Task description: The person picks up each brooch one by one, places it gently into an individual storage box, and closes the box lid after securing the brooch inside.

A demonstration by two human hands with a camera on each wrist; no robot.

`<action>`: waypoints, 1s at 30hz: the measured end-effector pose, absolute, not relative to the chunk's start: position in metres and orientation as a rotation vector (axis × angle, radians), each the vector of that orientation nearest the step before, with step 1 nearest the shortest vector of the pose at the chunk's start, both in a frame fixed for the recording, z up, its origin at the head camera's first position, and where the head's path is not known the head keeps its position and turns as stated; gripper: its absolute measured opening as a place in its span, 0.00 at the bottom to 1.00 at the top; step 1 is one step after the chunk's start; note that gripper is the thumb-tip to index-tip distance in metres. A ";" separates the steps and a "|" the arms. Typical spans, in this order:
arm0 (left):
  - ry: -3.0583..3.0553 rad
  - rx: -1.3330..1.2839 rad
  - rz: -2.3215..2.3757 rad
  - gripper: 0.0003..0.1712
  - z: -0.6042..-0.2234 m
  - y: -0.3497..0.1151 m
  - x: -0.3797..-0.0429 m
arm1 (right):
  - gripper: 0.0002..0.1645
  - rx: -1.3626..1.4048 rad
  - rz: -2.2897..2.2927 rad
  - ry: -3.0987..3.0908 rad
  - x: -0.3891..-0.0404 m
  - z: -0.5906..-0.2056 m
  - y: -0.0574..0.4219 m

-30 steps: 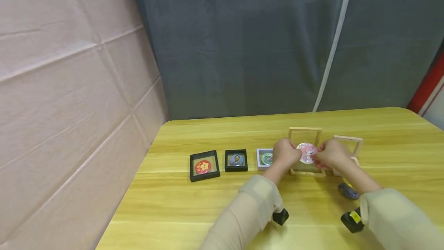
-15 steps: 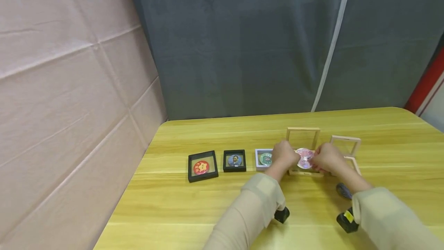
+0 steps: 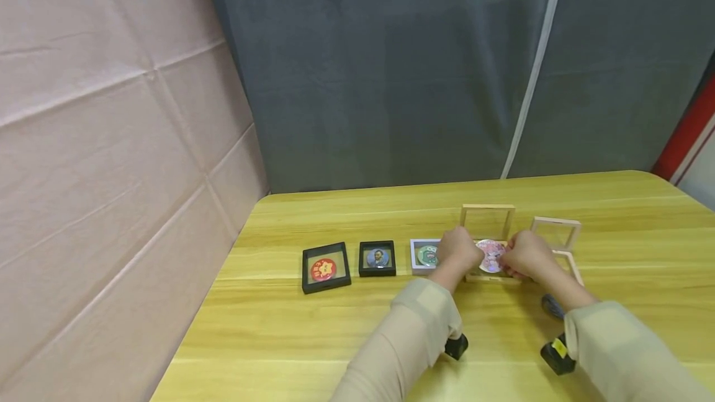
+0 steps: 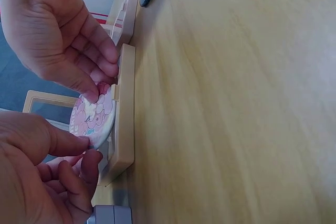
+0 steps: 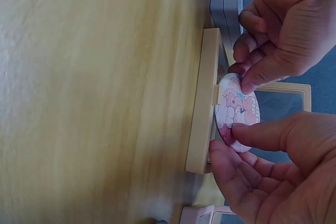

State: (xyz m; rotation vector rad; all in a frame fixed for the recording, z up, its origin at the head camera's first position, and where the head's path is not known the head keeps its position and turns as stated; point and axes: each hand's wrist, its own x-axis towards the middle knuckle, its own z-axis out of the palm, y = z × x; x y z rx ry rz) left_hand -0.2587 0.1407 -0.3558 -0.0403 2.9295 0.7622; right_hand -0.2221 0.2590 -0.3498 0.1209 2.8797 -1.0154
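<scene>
Between my two hands is a round pink badge point(image 3: 490, 255) with a cartoon print, tilted over the lower half of an open, light wood-coloured display frame point(image 5: 202, 114). My left hand point(image 3: 462, 250) pinches one edge of the badge between thumb and fingertips. At the opposite edge, the right hand point(image 3: 529, 255) holds it, thumb on the printed face and fingers behind. In the left wrist view the badge's lower edge is right at the rim of the frame. The frame's other half point(image 3: 488, 206) stands raised behind.
Left of the hands lie a white frame point(image 3: 416, 258) with a green badge, a small black frame point(image 3: 377, 273) with a portrait badge and a larger black frame point(image 3: 306, 275) with a red badge. Another open frame point(image 3: 555, 220) stands right, a dark round object point(image 3: 552, 306) nearer.
The badge has come down slightly and leaned back toward the frame's lower half, both hands still gripping it. The right hand has shifted a little left; the head view has moved slightly.
</scene>
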 end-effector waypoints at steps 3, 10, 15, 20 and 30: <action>2.947 -0.050 0.719 0.13 -0.358 0.143 -0.260 | 0.10 0.109 -0.987 2.899 -0.222 -0.351 0.259; 2.968 -0.056 0.647 0.11 -0.359 0.145 -0.261 | 0.13 0.091 -0.939 2.937 -0.222 -0.352 0.258; 2.994 -0.038 0.573 0.10 -0.359 0.146 -0.260 | 0.12 0.074 -0.912 2.964 -0.223 -0.353 0.258; 3.024 -0.029 0.512 0.10 -0.358 0.148 -0.260 | 0.11 0.063 -0.899 2.976 -0.225 -0.355 0.259; 3.027 -0.009 0.483 0.11 -0.359 0.148 -0.260 | 0.12 0.075 -0.903 2.964 -0.227 -0.358 0.260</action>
